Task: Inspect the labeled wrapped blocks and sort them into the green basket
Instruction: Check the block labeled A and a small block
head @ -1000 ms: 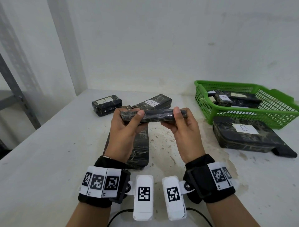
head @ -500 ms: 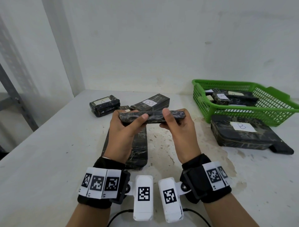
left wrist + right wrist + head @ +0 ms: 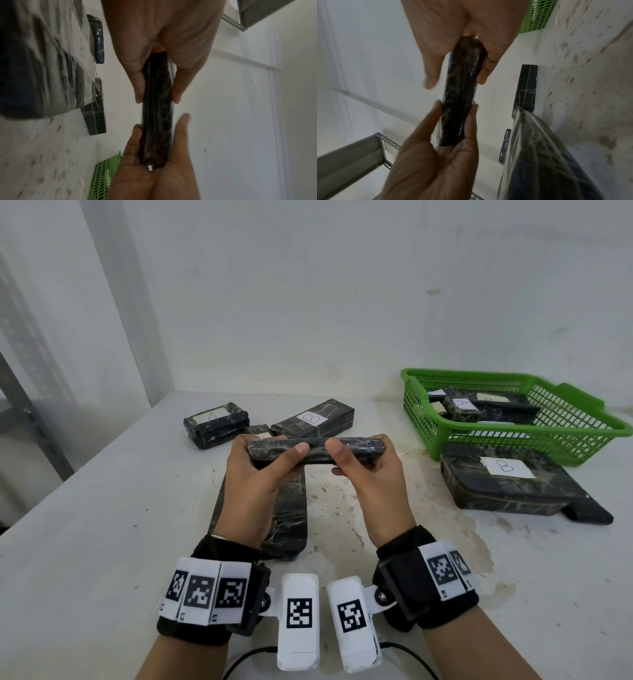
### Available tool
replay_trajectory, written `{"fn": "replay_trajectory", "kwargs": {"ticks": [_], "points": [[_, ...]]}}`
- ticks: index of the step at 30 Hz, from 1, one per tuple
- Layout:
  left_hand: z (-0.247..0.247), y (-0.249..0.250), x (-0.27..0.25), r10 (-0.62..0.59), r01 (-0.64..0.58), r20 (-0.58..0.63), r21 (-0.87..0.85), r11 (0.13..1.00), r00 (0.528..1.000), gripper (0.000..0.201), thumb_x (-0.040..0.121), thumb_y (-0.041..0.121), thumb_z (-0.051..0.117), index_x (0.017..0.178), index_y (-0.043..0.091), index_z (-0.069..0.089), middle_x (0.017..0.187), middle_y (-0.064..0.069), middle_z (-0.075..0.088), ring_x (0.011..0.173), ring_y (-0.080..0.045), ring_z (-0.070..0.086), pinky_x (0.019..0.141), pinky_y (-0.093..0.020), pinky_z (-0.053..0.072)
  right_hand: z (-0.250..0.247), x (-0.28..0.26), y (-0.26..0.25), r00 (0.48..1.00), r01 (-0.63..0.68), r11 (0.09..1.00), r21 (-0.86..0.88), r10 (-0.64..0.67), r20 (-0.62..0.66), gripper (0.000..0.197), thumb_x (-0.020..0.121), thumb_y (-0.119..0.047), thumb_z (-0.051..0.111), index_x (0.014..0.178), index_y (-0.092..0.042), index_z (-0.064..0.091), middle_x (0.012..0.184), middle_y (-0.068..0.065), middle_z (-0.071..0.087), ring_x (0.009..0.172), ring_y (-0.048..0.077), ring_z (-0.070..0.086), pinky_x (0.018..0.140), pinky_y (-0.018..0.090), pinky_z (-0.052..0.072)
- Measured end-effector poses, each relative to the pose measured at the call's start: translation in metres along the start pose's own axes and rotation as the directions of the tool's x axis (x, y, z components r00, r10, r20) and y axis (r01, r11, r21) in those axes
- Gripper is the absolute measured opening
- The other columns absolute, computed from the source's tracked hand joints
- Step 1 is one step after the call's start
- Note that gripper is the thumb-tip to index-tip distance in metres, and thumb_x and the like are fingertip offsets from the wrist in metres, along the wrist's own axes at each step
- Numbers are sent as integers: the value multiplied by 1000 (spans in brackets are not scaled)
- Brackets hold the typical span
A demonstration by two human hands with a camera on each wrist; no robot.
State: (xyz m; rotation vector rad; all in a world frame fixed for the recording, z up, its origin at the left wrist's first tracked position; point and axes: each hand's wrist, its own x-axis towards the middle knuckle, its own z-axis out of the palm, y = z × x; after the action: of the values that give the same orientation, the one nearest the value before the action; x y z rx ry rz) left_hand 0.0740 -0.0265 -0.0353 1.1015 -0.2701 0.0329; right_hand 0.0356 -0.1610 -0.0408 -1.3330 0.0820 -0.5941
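The left hand (image 3: 253, 474) and the right hand (image 3: 368, 474) hold one long wrapped block (image 3: 315, 447) level above the table (image 3: 85, 542), one hand at each end; on both hands the thumb and fingers pinch the block across its thickness. No label shows on the held block in any view, so its letter cannot be read. Progress is judged partial: the green basket (image 3: 582, 436) already holds several wrapped blocks, one marked A. Left to sort are the block marked A (image 3: 216, 421), the block marked B (image 3: 315, 419), a small block (image 3: 258, 430) between them, a long block (image 3: 284, 508) lying under the hands, and the large block marked B (image 3: 507, 486) just in front of the basket. The small block's label is partly hidden; the long block shows no label.
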Motion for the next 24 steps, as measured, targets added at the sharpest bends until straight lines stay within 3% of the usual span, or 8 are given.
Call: {"fn": "replay_trajectory", "kwargs": {"ticks": [3,6,9,12,14,19,21,24], "points": [[-1,0,-1,-3,3,18,3,1000,1000,56,56,21,89,98,10,54,95,-12,71,95,-28,72,84,-36,59,-1,1,2,999,20,1000,-21,-21,-36,35,74,-15,83,96,-8,57,85,0,71,74,3,68,69,17,53],[0,-1,-1,3,-3,-9,14,1000,1000,50,59,13,88,94,9,53,101,-21,68,97,-33,71,85,-37,59,0,1,3,999,6,1000,0,-6,-42,34,74,-10,83,95,-6,56,85,2,69,72,3,67,68,17,52],[1,-1,-2,15,-15,-7,39,999,1000,41,62,17,77,94,10,52,104,-20,67,97,-31,71,85,-36,59,2,0,4,1000,-8,1000,23,9,-29,40,72,-16,83,99,-5,55,88,2,70,76,4,69,71,18,54],[0,-2,-2,15,-14,-11,50,999,1000,46,62,16,83,97,10,52,108,-24,66,100,-32,71,87,-37,58,3,-2,4,998,1,1000,13,0,-56,50,64,-26,85,98,-6,55,87,1,72,78,6,70,72,19,55],[0,-3,-1,7,-7,7,21,1000,1000,51,63,14,89,98,9,52,105,-23,67,99,-32,71,85,-37,58,1,-1,6,997,16,1000,-18,-17,-75,47,67,-20,87,99,-5,56,90,6,72,82,10,71,74,21,56],[3,-1,-4,48,-45,56,-52,998,997,22,80,15,69,90,10,50,91,-8,71,93,-24,72,75,-30,59,-1,1,7,998,40,999,14,-39,-54,40,72,-14,84,95,-6,54,88,5,70,81,10,69,75,21,55],[1,0,-3,64,-61,54,-52,997,997,19,80,14,64,89,10,48,89,-7,71,90,-20,73,74,-30,59,0,1,6,999,43,998,39,-42,-22,37,75,-22,79,95,-7,52,87,2,69,84,11,69,76,21,55],[-1,2,0,63,-58,57,-82,995,996,24,84,12,70,85,13,46,89,-6,69,94,-22,72,83,-38,59,0,4,5,999,49,997,61,-50,20,33,81,-36,65,93,-9,50,94,8,69,92,18,69,77,23,56]]}}
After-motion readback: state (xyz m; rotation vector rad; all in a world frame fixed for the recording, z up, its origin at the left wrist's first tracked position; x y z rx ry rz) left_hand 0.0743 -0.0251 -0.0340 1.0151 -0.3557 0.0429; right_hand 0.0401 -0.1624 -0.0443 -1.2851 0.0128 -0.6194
